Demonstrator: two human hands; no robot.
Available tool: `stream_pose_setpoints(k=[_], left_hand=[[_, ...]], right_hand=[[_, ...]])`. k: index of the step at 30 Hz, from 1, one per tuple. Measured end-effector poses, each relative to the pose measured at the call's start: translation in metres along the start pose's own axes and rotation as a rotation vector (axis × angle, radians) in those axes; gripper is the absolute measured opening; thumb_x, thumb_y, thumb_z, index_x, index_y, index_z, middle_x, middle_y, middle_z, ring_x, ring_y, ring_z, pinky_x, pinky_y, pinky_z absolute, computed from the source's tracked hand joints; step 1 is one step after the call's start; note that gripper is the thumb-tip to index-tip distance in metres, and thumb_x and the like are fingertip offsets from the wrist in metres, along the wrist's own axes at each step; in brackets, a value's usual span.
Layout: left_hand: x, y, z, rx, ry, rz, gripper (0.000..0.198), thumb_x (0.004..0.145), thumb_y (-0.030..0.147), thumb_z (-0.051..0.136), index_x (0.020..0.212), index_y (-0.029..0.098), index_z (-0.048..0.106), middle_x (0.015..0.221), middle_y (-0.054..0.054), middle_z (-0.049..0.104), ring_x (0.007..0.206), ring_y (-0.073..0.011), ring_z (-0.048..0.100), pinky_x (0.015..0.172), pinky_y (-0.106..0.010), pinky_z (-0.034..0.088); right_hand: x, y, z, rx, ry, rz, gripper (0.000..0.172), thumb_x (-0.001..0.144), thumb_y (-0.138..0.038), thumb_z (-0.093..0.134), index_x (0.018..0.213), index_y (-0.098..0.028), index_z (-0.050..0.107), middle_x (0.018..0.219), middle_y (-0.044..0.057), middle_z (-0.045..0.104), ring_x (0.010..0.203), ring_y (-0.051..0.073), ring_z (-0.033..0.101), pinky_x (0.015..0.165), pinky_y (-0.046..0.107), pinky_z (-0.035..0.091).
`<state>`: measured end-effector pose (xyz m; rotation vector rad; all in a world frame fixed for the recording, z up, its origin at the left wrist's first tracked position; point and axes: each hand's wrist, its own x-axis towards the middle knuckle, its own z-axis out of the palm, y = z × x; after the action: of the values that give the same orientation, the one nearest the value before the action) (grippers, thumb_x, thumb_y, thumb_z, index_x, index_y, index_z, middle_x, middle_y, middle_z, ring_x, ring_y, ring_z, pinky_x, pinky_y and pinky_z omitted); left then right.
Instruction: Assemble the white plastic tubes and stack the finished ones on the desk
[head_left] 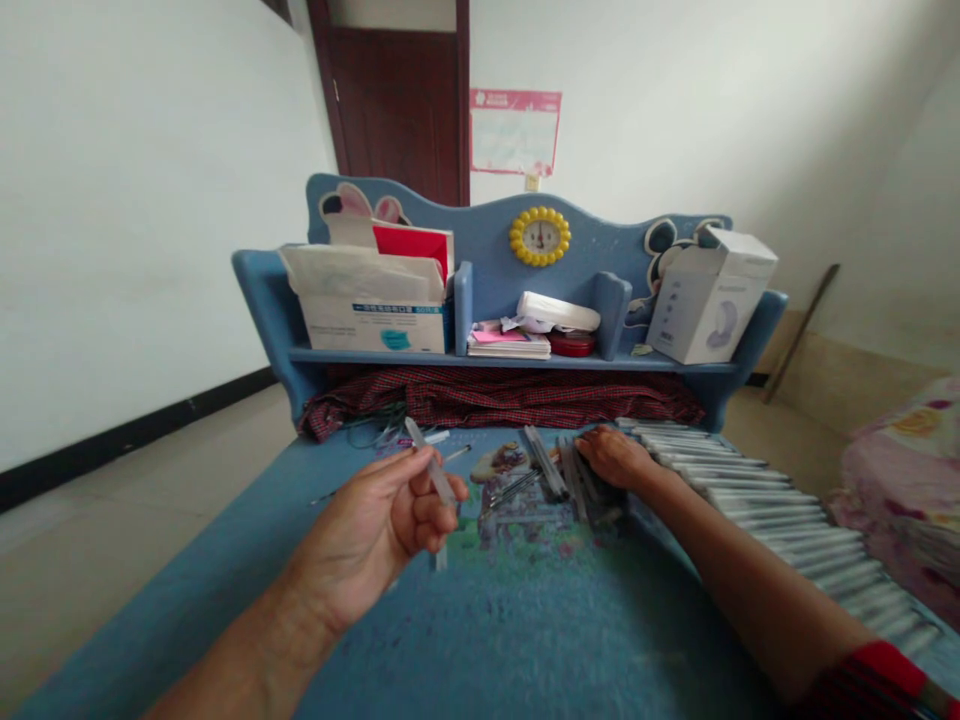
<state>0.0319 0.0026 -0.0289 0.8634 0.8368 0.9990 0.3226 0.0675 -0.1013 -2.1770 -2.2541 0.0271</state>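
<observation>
One clear tube (415,436) is pinched between the thumb and fingers of my left hand (375,530), held above the blue desk (487,640). My right hand (611,457), well apart from the left, rests at a small pile of tubes (545,462) near the desk's middle; whether its fingers are closed on any, I cannot tell. Right of that forearm lies a long row of pens (787,530), and behind the pile a checked cloth (510,395) sits beneath a blue shelf (480,230) with a yellow clock (540,237).
</observation>
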Motion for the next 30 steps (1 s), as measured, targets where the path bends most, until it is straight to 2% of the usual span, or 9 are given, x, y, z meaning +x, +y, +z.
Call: stream_pose_setpoints(k=[6,10,12,15,17,24,27,30], left_hand=[[-0.002,-0.001,-0.002,0.032,-0.061,0.023,0.017,0.089,0.012,0.04,0.077,0.013,0.051,0.067,-0.007,0.068,0.043,-0.0106,0.06,0.039,-0.017,0.046],[-0.001,-0.001,-0.001,0.061,-0.064,0.03,0.017,0.09,0.011,0.038,0.077,0.012,0.05,0.066,-0.006,0.067,0.043,-0.0097,0.06,0.039,-0.016,0.046],[0.0,-0.001,-0.001,0.069,-0.059,0.026,0.018,0.09,0.011,0.037,0.078,0.012,0.05,0.065,-0.006,0.067,0.043,-0.01,0.06,0.039,-0.017,0.047],[0.002,-0.002,-0.001,0.075,-0.057,0.023,0.018,0.09,0.011,0.037,0.078,0.011,0.05,0.064,-0.006,0.066,0.043,-0.0107,0.06,0.038,-0.018,0.047],[0.003,-0.003,-0.002,0.079,-0.063,0.027,0.017,0.09,0.011,0.037,0.079,0.012,0.05,0.065,-0.007,0.066,0.043,-0.011,0.06,0.038,-0.018,0.047],[0.006,-0.004,-0.005,0.069,-0.049,0.011,0.017,0.09,0.012,0.037,0.077,0.013,0.049,0.066,-0.007,0.066,0.043,-0.0108,0.06,0.038,-0.018,0.047],[0.007,-0.004,-0.005,0.067,-0.035,0.003,0.016,0.09,0.012,0.037,0.079,0.012,0.049,0.065,-0.007,0.066,0.042,-0.0111,0.06,0.037,-0.019,0.047],[0.008,-0.005,-0.004,0.056,-0.033,-0.005,0.016,0.09,0.013,0.037,0.08,0.012,0.049,0.066,-0.008,0.067,0.042,-0.0114,0.06,0.037,-0.019,0.047]], right_hand=[[-0.03,-0.003,-0.006,-0.047,0.013,-0.115,0.025,0.091,-0.031,0.047,0.107,-0.015,0.057,0.109,0.009,0.059,0.095,0.019,0.058,0.082,0.038,0.048],[-0.049,-0.006,-0.006,-0.051,0.046,-0.115,0.037,0.095,-0.029,0.031,0.097,-0.009,0.063,0.099,0.018,0.063,0.094,0.024,0.061,0.082,0.033,0.045],[-0.057,-0.007,-0.008,-0.039,0.059,-0.139,0.036,0.094,-0.029,0.033,0.098,-0.009,0.062,0.1,0.019,0.064,0.095,0.024,0.061,0.082,0.032,0.044],[-0.066,-0.005,-0.015,-0.004,0.065,-0.179,0.03,0.092,-0.026,0.037,0.098,-0.013,0.063,0.103,0.015,0.065,0.093,0.021,0.061,0.08,0.027,0.042],[-0.069,0.0,-0.026,0.026,0.068,-0.185,0.029,0.091,-0.024,0.037,0.095,-0.015,0.064,0.097,0.011,0.067,0.087,0.018,0.062,0.076,0.024,0.042],[-0.07,0.018,-0.067,0.086,0.157,-0.093,0.027,0.086,-0.02,0.04,0.093,-0.017,0.066,0.093,0.008,0.068,0.086,0.016,0.06,0.071,0.021,0.039],[-0.072,0.017,-0.069,0.088,0.123,-0.085,0.024,0.082,-0.02,0.044,0.084,-0.019,0.068,0.082,0.004,0.069,0.077,0.015,0.061,0.065,0.021,0.038],[-0.072,0.011,-0.061,0.08,0.07,-0.063,0.023,0.077,-0.019,0.047,0.084,-0.02,0.069,0.082,0.004,0.07,0.077,0.015,0.062,0.064,0.021,0.037]])
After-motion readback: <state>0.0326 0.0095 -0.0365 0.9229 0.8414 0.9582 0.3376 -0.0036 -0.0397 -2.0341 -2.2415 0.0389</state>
